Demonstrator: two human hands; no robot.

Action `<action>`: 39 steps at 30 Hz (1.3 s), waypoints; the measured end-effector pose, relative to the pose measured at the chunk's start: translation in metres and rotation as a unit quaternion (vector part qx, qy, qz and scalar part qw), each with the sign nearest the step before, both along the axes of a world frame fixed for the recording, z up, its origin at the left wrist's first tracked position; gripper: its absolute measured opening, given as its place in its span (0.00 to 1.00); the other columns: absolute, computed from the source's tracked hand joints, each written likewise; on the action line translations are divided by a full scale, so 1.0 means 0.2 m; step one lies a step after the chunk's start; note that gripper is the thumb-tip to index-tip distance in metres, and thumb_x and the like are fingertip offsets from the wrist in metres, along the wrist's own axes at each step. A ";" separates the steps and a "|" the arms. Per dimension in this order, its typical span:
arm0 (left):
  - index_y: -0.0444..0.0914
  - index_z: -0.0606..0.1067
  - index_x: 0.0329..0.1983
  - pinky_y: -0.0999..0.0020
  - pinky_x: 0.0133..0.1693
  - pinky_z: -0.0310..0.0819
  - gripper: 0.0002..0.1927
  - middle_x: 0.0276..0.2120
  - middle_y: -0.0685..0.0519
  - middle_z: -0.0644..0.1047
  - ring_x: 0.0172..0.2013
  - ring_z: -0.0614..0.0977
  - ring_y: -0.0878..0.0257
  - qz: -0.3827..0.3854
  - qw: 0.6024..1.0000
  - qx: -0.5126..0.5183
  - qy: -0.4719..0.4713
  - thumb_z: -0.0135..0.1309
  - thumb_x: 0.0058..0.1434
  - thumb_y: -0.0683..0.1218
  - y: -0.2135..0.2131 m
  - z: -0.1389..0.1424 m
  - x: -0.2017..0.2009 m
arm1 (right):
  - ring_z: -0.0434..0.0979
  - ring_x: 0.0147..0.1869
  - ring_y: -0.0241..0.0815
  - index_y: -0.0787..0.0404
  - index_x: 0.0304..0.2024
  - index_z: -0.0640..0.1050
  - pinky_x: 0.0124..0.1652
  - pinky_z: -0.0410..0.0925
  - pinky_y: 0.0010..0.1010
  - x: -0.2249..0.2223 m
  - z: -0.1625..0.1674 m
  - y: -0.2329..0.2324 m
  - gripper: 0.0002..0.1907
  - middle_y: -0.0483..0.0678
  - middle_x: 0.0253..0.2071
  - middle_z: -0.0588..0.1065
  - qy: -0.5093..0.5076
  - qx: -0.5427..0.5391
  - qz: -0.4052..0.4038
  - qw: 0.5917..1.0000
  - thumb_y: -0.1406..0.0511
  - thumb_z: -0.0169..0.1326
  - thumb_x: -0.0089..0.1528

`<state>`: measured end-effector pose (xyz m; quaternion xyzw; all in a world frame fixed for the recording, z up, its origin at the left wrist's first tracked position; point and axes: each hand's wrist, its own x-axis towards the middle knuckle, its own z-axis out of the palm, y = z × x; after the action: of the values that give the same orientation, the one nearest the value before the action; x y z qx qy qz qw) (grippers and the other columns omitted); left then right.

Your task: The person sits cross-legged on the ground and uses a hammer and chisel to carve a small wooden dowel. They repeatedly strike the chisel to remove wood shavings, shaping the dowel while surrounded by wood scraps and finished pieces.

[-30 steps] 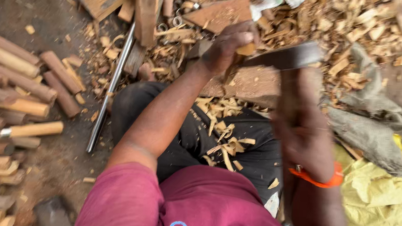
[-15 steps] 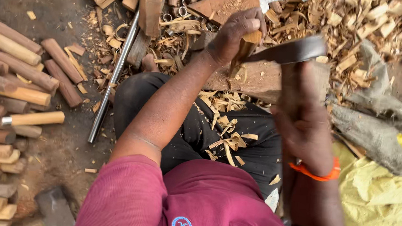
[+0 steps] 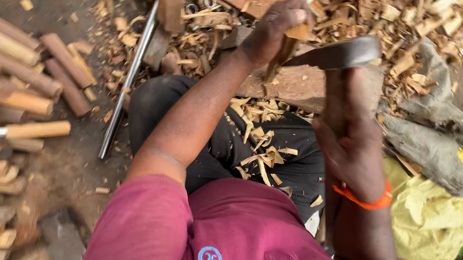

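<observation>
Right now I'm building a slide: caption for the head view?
Left hand steadies a wood piece while right hand swings a hatchet.

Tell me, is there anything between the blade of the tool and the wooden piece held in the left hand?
Nothing visible stands between them. The left hand holds the wooden piece upright on the chopping block, and the blade, gripped by the right hand, already reaches it from the right.

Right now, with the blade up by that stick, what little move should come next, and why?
Probably a short chop down onto the wood piece. The left hand holds it upright on the wooden block, and the right hand has the blade raised beside it, clear of the left hand's fingers.
</observation>
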<state>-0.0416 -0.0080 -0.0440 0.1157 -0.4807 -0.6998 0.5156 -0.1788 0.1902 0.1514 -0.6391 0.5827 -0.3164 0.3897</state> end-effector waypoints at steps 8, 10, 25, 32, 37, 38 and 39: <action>0.41 0.71 0.40 0.64 0.39 0.81 0.16 0.34 0.52 0.74 0.34 0.78 0.64 0.002 1.000 -0.021 0.005 0.45 0.71 0.57 0.00 -0.04 -0.03 | 0.79 0.64 0.47 0.60 0.77 0.54 0.56 0.74 0.34 0.08 0.08 0.01 0.47 0.52 0.69 0.69 0.221 -0.063 0.054 0.972 0.80 0.61 0.61; 0.41 0.73 0.40 0.65 0.42 0.79 0.16 0.32 0.52 0.73 0.35 0.77 0.64 0.063 0.997 -0.047 -0.018 0.45 0.73 0.57 -0.02 -0.05 -0.04 | 0.59 0.78 0.62 0.66 0.76 0.49 0.69 0.59 0.47 0.15 -0.04 -0.07 0.49 0.66 0.77 0.56 0.087 -0.046 0.109 0.989 0.88 0.51 0.56; 0.39 0.72 0.40 0.61 0.38 0.79 0.15 0.34 0.48 0.74 0.34 0.77 0.59 -0.003 0.999 0.027 0.044 0.46 0.72 0.55 -0.05 -0.07 -0.05 | 0.48 0.86 0.52 0.62 0.79 0.49 0.81 0.45 0.40 0.13 -0.12 -0.06 0.49 0.64 0.81 0.49 -0.016 -0.048 0.113 0.992 0.88 0.43 0.58; 0.39 0.74 0.42 0.65 0.29 0.82 0.19 0.34 0.50 0.77 0.31 0.81 0.63 -0.013 0.998 0.066 -0.011 0.40 0.70 0.57 -0.01 -0.04 0.01 | 0.58 0.82 0.50 0.61 0.79 0.48 0.75 0.56 0.35 0.02 0.07 0.02 0.47 0.64 0.79 0.58 0.046 -0.058 0.040 0.996 0.86 0.48 0.61; 0.38 0.74 0.42 0.63 0.32 0.82 0.19 0.32 0.49 0.76 0.30 0.81 0.61 -0.002 0.999 0.030 0.021 0.43 0.73 0.57 -0.01 -0.02 0.02 | 0.55 0.81 0.57 0.61 0.76 0.46 0.75 0.55 0.44 0.14 0.03 -0.04 0.48 0.69 0.76 0.54 0.064 -0.113 0.101 0.986 0.87 0.46 0.57; 0.38 0.74 0.41 0.63 0.31 0.81 0.19 0.31 0.49 0.76 0.29 0.80 0.61 -0.003 0.999 0.042 0.021 0.43 0.72 0.57 -0.02 -0.02 0.01 | 0.55 0.78 0.62 0.62 0.76 0.47 0.72 0.54 0.48 0.17 -0.03 -0.07 0.50 0.73 0.74 0.54 0.104 -0.115 0.125 0.980 0.87 0.47 0.55; 0.38 0.75 0.41 0.63 0.29 0.80 0.19 0.31 0.50 0.76 0.29 0.80 0.61 -0.005 0.998 0.054 0.021 0.44 0.71 0.58 -0.02 -0.02 0.01 | 0.59 0.78 0.57 0.61 0.77 0.47 0.69 0.58 0.42 0.16 -0.08 -0.06 0.49 0.70 0.75 0.56 0.090 -0.072 0.100 0.988 0.85 0.48 0.58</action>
<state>-0.0394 -0.0124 -0.0470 0.1269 -0.4317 -0.7297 0.5148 -0.1469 0.1780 0.1348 -0.7462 0.5243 -0.2586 0.3185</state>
